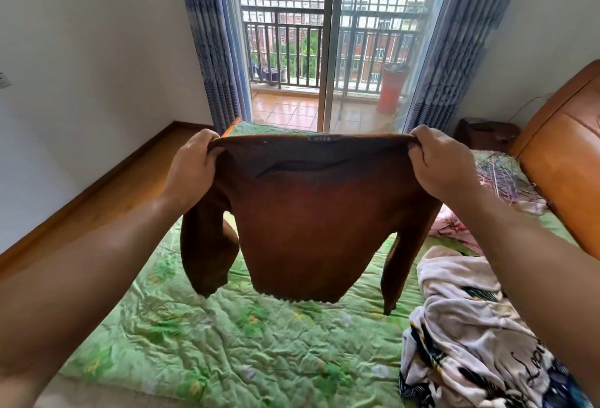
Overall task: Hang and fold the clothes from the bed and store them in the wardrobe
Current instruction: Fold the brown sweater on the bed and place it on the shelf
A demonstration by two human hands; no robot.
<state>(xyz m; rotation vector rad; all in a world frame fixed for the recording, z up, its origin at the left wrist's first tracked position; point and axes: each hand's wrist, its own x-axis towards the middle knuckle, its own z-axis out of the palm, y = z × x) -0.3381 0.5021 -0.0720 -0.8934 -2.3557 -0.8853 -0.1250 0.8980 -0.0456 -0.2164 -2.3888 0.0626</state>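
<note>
Brown sweater [308, 229], one, in two hands [191, 165] [440, 164]

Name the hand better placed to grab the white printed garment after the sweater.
Likely right: the right hand grips the sweater nearest the white printed garment; the left hand grips the far shoulder.

blue curtains [211, 34], balcony railing [282, 38]
</note>
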